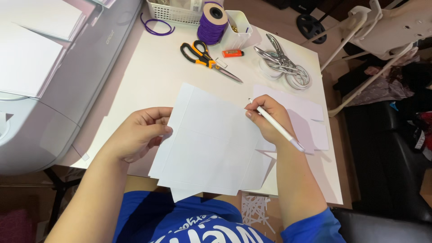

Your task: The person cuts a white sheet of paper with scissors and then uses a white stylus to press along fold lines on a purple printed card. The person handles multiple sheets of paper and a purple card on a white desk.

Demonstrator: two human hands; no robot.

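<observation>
A white scored card sheet [209, 141] with flaps lies tilted over the near edge of the white table [153, 72]. My left hand [137, 132] holds its left edge between thumb and fingers. My right hand [265, 118] grips a slim white pen-like tool [276, 126], whose tip rests at the sheet's upper right edge. A second white cut card piece [306, 117] lies under and to the right of my right hand.
Orange-and-black scissors [204, 57], a purple cord spool [212, 22], a small orange object [233, 53], metal pliers [279, 56] on tape rolls, a white basket [173, 11] and a white cup sit at the table's far side. A grey cutting machine [49, 85] stands left. A white chair [382, 36] stands right.
</observation>
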